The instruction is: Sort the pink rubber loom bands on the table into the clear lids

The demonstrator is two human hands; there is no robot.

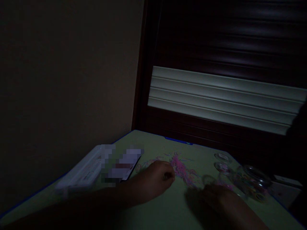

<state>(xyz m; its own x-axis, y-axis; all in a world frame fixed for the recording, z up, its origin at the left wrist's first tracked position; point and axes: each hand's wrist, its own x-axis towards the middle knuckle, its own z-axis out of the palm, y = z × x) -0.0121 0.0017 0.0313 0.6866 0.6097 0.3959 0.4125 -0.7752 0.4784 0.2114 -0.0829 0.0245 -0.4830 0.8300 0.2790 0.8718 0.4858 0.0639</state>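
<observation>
On the pale table (168,204) lies a loose pile of thin pink and purple bands (181,171). My left hand (159,179) is curled at the pile's left side, thumb and fingers together; anything between them is too small to make out. To the right of the pile, my right hand (216,196) is low over the table, dark and blurred, so its fingers cannot be read. A clear jar (253,182) holding colourful bands is beyond my right hand. Small round clear containers (222,166) sit left of the jar.
A long translucent plastic case (82,171) lies along the table's left side. Between it and my left hand is a flat, partly pixelated object (127,163). A wall stands at the left, and a dark slatted door with a pale panel (216,95) rises behind the table.
</observation>
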